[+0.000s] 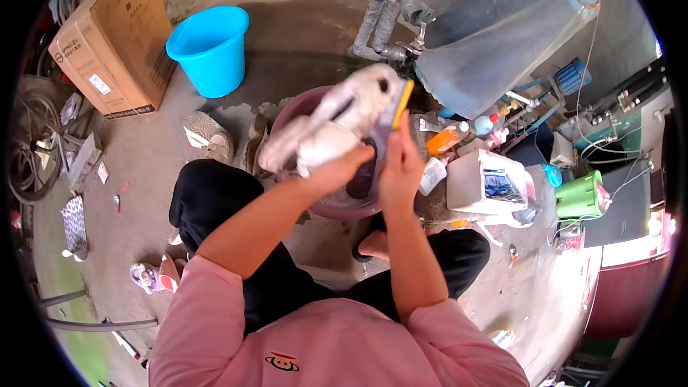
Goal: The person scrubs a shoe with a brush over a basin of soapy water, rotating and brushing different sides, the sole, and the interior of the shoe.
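A whitish shoe (333, 125), blurred by motion, is held tilted above a dull pink basin (294, 106). My left hand (342, 170) has its fingers wrapped round the near side of the shoe. My right hand (403, 165) grips a brush (401, 106) with a yellow edge, close to the right end of the shoe. The brush's bristles are hard to make out. A dark shoe or insole (362, 172) lies in the basin below my hands.
A blue bucket (211, 54) and a cardboard box (118, 43) stand at upper left. Pale shoes (208, 136) sit left of the basin. Bottles (446, 140), a white container (469, 183) and a green bucket (579, 197) are to the right. A wrapped pipe (387, 18) rises behind.
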Demonstrator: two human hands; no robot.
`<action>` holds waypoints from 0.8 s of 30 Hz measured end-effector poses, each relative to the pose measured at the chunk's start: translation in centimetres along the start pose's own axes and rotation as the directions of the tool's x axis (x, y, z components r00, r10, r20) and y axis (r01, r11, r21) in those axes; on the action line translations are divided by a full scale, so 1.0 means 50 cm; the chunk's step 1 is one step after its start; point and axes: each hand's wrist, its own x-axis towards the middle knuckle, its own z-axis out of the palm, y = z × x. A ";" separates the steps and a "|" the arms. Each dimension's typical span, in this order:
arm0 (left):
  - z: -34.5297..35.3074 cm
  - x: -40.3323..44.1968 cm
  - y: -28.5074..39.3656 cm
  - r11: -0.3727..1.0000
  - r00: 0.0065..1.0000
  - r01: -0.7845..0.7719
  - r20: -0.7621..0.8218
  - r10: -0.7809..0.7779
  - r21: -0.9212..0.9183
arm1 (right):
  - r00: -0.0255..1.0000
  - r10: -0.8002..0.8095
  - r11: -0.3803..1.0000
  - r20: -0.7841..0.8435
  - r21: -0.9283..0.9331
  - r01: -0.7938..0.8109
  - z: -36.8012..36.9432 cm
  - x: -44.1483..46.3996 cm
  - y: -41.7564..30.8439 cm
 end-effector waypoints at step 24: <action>0.004 0.034 0.003 0.736 0.993 0.006 0.088 0.074 -0.677 | 0.937 0.305 0.852 0.173 0.389 -0.349 -0.020 0.086 -0.032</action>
